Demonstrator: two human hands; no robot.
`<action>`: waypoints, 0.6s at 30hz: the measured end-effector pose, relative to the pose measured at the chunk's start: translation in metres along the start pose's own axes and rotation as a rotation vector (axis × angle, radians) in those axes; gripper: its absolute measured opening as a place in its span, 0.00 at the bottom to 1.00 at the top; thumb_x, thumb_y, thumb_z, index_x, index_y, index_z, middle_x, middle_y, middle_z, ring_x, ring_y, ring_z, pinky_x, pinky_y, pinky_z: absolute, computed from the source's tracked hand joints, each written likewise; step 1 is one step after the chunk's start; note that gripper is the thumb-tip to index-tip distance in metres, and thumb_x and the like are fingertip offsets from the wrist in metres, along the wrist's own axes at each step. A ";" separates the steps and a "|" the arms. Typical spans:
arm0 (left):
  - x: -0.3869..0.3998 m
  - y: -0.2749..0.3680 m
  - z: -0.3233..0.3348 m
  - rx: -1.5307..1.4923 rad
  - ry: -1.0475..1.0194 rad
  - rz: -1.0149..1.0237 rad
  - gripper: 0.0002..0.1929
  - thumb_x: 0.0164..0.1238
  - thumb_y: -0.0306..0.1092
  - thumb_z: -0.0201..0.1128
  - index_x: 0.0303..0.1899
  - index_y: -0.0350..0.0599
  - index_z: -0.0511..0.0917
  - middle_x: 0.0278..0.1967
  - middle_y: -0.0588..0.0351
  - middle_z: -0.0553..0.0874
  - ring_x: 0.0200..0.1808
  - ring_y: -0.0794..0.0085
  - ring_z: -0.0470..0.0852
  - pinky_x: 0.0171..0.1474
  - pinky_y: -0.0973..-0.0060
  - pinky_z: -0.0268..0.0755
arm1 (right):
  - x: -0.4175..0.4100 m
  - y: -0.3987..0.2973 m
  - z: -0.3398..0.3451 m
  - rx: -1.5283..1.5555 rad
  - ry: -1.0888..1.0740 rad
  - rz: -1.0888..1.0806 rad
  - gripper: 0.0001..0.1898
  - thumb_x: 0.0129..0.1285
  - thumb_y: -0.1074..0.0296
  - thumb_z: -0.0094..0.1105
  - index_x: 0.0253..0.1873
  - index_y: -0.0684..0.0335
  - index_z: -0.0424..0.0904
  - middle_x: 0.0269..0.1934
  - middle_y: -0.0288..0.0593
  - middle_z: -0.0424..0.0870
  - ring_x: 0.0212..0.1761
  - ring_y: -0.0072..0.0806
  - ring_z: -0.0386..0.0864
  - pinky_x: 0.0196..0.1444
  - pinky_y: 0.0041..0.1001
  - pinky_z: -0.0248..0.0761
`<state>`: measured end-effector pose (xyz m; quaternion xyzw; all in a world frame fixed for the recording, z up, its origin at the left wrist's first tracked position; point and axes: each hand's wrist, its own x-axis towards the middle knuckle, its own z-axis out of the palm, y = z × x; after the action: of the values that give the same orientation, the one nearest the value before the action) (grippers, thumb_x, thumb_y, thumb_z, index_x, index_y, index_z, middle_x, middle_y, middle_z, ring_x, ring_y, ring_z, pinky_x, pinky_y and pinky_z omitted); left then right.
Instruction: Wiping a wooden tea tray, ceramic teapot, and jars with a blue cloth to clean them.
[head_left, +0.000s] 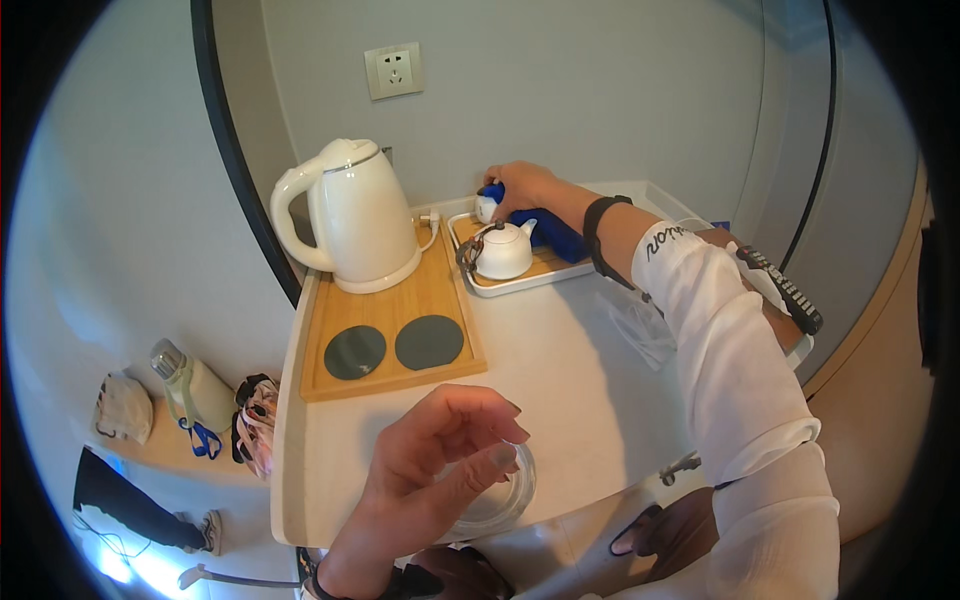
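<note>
My right hand reaches to the far side of the white-rimmed tray, its fingers around a small white cup with blue cloth at it. More blue cloth lies on the tray under my wrist. A small white teapot with a dark wrapped handle stands at the tray's front left. My left hand is at the table's near edge, fingers curved, beside and partly over a round clear glass vessel; whether it grips the glass cannot be told.
A white electric kettle stands on a wooden tray with two dark round coasters. Clear plastic lies right of centre. A remote control rests on a box at the right. A bottle stands on a lower ledge, left.
</note>
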<state>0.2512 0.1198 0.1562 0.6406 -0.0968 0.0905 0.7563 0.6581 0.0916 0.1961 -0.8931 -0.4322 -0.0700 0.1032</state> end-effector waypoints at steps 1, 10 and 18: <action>0.000 0.000 0.000 -0.006 0.008 -0.003 0.13 0.71 0.25 0.64 0.54 0.39 0.74 0.45 0.58 0.82 0.47 0.78 0.81 0.50 0.80 0.75 | 0.002 -0.001 0.002 0.020 -0.008 -0.029 0.40 0.39 0.54 0.83 0.60 0.57 0.76 0.53 0.48 0.84 0.56 0.44 0.80 0.56 0.37 0.74; 0.004 -0.001 -0.001 0.026 0.052 -0.007 0.13 0.70 0.25 0.64 0.53 0.38 0.75 0.42 0.56 0.82 0.44 0.78 0.82 0.47 0.80 0.76 | -0.001 0.008 0.009 0.239 0.116 -0.194 0.40 0.44 0.55 0.79 0.66 0.52 0.74 0.56 0.48 0.82 0.60 0.43 0.79 0.58 0.37 0.74; 0.001 -0.011 -0.004 0.451 0.272 0.215 0.18 0.64 0.27 0.67 0.53 0.38 0.75 0.42 0.53 0.82 0.41 0.74 0.80 0.48 0.78 0.73 | -0.054 -0.023 -0.093 -0.086 0.409 -0.114 0.30 0.52 0.56 0.73 0.62 0.52 0.78 0.53 0.47 0.84 0.56 0.45 0.80 0.55 0.40 0.75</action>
<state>0.2552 0.1220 0.1454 0.7607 -0.0392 0.2744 0.5870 0.6033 0.0412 0.2778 -0.8380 -0.4486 -0.2738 0.1464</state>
